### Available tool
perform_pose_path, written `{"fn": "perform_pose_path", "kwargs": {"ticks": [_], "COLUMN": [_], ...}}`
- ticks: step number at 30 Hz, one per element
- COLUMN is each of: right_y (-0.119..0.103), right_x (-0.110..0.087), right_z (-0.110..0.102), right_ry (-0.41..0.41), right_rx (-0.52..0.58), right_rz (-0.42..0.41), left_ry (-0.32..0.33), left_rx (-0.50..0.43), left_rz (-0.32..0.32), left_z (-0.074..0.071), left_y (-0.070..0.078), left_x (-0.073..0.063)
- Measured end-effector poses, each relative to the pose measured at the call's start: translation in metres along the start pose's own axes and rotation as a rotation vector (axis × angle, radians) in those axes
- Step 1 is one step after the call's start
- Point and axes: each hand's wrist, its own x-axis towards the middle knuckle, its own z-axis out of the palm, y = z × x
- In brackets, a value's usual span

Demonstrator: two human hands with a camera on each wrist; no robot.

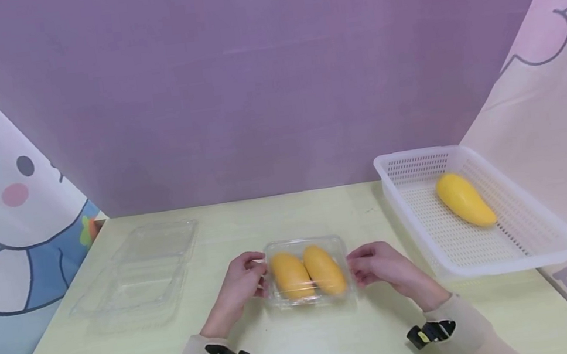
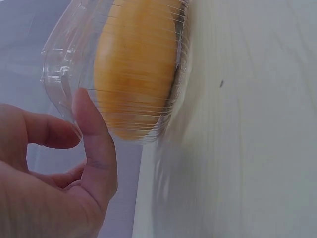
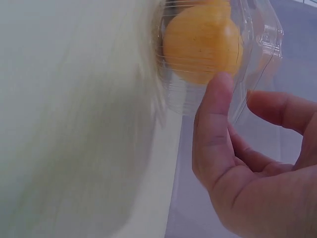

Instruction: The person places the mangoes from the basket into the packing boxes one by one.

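A clear plastic clamshell box (image 1: 278, 250) stands at the middle of the table with its lid down. Two yellow-orange mangoes, a left one (image 1: 293, 277) and a right one (image 1: 324, 270), lie side by side inside. My left hand (image 1: 243, 279) pinches the box's left rim between thumb and finger, as the left wrist view shows at the box's flange (image 2: 59, 79). On the opposite side, my right hand (image 1: 382, 265) pinches the right rim; in the right wrist view its thumb (image 3: 215, 114) lies against the ribbed wall.
An open, see-through clamshell box (image 1: 138, 289) lies on the table (image 1: 305, 351) at the left. A white perforated basket (image 1: 419, 243) at the right holds one yellow mango (image 1: 464, 199). Behind the table rises a purple panel (image 1: 261, 85).
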Motion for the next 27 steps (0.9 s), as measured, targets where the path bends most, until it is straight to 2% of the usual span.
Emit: {"fn": "perform_pose_path", "kwargs": {"ticks": [10, 17, 27], "right_y": [-0.004, -0.003, 0.003], "right_x": [-0.017, -0.022, -0.019], "right_z": [0.003, 0.003, 0.007], "right_ry": [-0.064, -0.120, -0.169], "right_rx": [-0.089, -0.129, -0.063], "right_rz": [0.021, 0.060, 0.123], "left_ry": [0.014, 0.014, 0.010], "left_rx": [-0.017, -0.008, 0.006], "left_rz": [0.005, 0.001, -0.003], "left_z": [-0.001, -0.001, 0.000], "left_y": [0.003, 0.001, 0.001], "left_x": [-0.003, 0.000, -0.001]}}
